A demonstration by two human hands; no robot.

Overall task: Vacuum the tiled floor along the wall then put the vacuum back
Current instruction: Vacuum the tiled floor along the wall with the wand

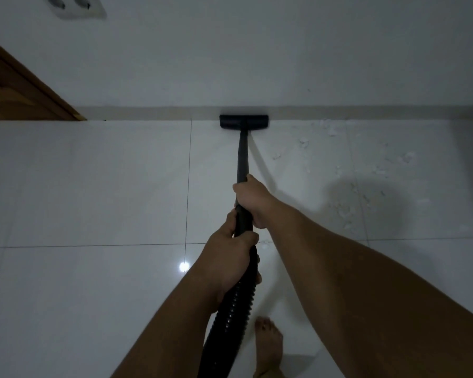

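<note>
While the floor head meets the skirting at upper centre of the head view, the right hand wraps the black wand and the left hand clasps the ribbed hose below it. White debris at centre right suggests vacuuming is unfinished; returning the vacuum remains.

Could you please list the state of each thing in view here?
Vacuum head: flat on the floor, against the baseboard.
Wand: held by both hands.
Right hand: grip shut on wand.
Left hand: grip shut at the hose joint.
White debris: scattered right of the wand.
Wall socket: nothing plugged in.
</note>
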